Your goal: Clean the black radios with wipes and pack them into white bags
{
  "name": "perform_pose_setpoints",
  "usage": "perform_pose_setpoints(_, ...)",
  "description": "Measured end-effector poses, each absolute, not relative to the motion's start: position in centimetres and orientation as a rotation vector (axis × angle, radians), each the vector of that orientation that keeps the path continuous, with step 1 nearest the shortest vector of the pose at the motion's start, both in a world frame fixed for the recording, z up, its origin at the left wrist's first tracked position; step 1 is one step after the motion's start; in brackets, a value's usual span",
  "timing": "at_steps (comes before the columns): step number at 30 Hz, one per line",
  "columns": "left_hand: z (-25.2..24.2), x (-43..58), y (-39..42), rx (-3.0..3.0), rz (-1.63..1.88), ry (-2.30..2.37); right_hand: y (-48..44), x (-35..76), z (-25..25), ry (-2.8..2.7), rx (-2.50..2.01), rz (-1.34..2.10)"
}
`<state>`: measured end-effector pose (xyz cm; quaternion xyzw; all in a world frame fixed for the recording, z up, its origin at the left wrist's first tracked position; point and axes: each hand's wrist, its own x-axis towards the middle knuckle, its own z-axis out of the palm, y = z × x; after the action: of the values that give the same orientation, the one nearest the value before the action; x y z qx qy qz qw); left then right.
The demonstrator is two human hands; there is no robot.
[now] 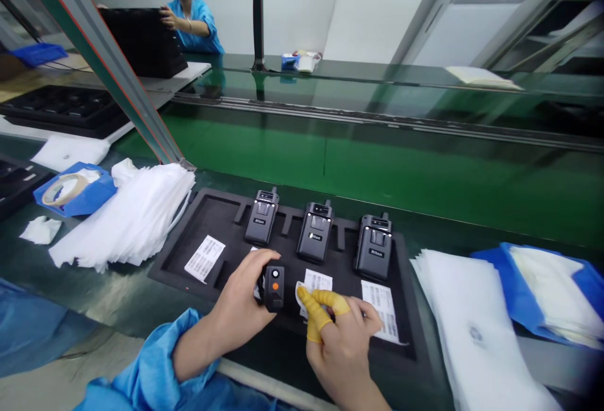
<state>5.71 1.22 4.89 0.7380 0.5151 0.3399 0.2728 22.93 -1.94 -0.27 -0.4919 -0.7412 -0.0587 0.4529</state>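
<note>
My left hand (pixel 240 298) is closed around a black two-way radio (pixel 274 296), turned so that a narrow end with an orange and a white button faces me. My right hand (pixel 337 329), in yellow finger cots, pinches a small white piece (pixel 299 294), perhaps a cloth or wipe, just right of the radio. Beneath both hands lies a black foam tray (pixel 182 263). Three more radios, a left one (pixel 261 219), a middle one (pixel 315 235) and a right one (pixel 374 250), rest along its far side. Barcode label sheets (pixel 204 258) lie in the tray, partly hidden by my right hand.
White foam sleeves (pixel 136 216) are stacked left of the tray, more sleeves (pixel 476 329) on the right. A blue box (pixel 78 191) holds a tape roll; another blue box (pixel 523 298) holds white cloths. A slanted metal post (pixel 117 77) rises at left. Across the green conveyor (pixel 306 146), a person (pixel 195 24) handles a black tray.
</note>
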Motion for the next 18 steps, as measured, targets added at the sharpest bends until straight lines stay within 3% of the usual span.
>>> perform_pose_setpoints(18, 4.61, 5.57, 1.10, 2.002, 0.917, 1.354, -1.82, 22.71, -0.88, -1.848, -1.208, -0.129)
